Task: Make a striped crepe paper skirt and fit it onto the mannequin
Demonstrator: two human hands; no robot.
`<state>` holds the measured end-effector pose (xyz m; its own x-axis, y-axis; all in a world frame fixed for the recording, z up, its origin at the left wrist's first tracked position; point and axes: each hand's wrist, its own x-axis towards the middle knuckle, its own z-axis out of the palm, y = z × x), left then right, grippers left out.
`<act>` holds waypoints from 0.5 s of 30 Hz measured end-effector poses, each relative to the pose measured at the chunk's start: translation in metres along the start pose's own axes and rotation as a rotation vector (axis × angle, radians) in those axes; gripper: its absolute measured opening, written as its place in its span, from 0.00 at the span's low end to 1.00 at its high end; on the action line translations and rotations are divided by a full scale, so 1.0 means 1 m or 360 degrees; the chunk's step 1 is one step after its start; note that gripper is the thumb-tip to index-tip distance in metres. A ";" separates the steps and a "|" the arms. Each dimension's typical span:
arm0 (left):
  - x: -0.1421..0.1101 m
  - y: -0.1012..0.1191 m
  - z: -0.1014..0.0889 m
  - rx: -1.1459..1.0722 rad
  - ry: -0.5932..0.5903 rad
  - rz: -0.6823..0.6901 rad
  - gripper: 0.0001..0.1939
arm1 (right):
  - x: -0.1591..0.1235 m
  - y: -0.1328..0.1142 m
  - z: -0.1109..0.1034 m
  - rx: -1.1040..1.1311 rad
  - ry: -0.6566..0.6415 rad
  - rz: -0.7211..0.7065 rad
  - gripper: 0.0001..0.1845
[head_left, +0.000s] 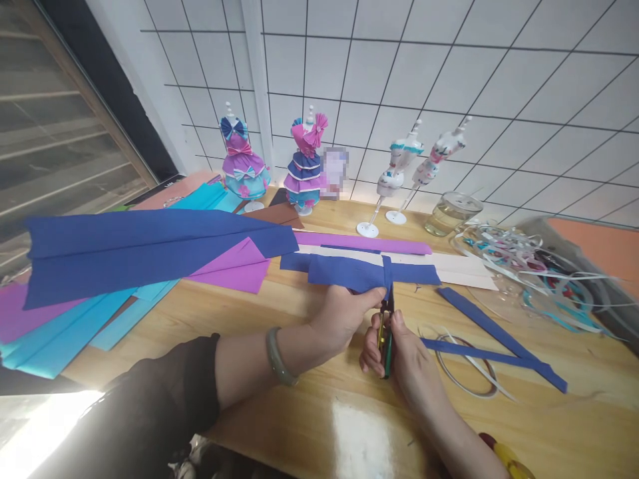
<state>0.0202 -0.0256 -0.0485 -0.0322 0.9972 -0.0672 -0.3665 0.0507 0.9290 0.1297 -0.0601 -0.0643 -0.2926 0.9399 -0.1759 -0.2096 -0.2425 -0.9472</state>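
My left hand point(344, 313) pinches the lower edge of a dark blue folded paper piece point(349, 271) that has a narrow blue band wrapped around it near the middle. My right hand point(399, 349) is closed around a small pair of scissors point(385, 332) with green and yellow handles. The scissor tips point up at the wrapped band, right beside my left thumb. A grey-green bangle sits on my left wrist. The blue piece rests on the wooden table point(319, 412) just above both hands.
Large blue, purple and turquoise paper sheets point(130, 256) lie at the left. Two dressed mannequins point(304, 159) and two bare ones point(399, 173) stand at the back. Blue strips point(499, 346), white ribbon loops and a glass bowl point(452, 213) lie at the right.
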 end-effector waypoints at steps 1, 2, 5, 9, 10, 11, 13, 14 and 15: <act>0.000 -0.001 -0.001 0.0008 0.0000 -0.0010 0.08 | 0.000 -0.001 0.000 -0.0025 0.0011 -0.0002 0.22; 0.000 -0.003 -0.001 0.0013 0.0000 -0.0032 0.09 | 0.000 -0.002 0.001 -0.0057 0.0026 -0.0002 0.22; 0.001 -0.007 -0.002 0.0014 -0.0003 -0.0162 0.13 | 0.000 -0.004 0.002 -0.0103 0.0056 0.0000 0.23; 0.001 -0.010 -0.002 -0.0054 0.0026 -0.0264 0.13 | -0.001 -0.004 0.002 -0.0070 0.0041 -0.0016 0.24; 0.001 -0.011 -0.001 -0.0075 0.0028 -0.0273 0.13 | -0.001 -0.004 0.003 -0.0070 0.0042 -0.0027 0.24; 0.001 -0.011 -0.001 -0.0090 0.0023 -0.0281 0.13 | -0.001 -0.003 0.003 -0.0073 0.0044 -0.0038 0.24; 0.001 -0.011 -0.001 -0.0113 0.0017 -0.0301 0.14 | -0.001 -0.004 0.004 -0.0071 0.0042 -0.0055 0.23; 0.000 -0.011 0.000 -0.0124 0.0022 -0.0312 0.14 | -0.001 -0.004 0.004 -0.0070 0.0038 -0.0053 0.23; 0.000 -0.011 0.000 -0.0140 0.0031 -0.0320 0.13 | -0.001 -0.004 0.004 -0.0069 0.0035 -0.0051 0.23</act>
<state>0.0244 -0.0261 -0.0590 0.0321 0.9663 -0.2555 -0.4467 0.2425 0.8612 0.1270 -0.0613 -0.0587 -0.2654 0.9523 -0.1508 -0.1778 -0.2021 -0.9631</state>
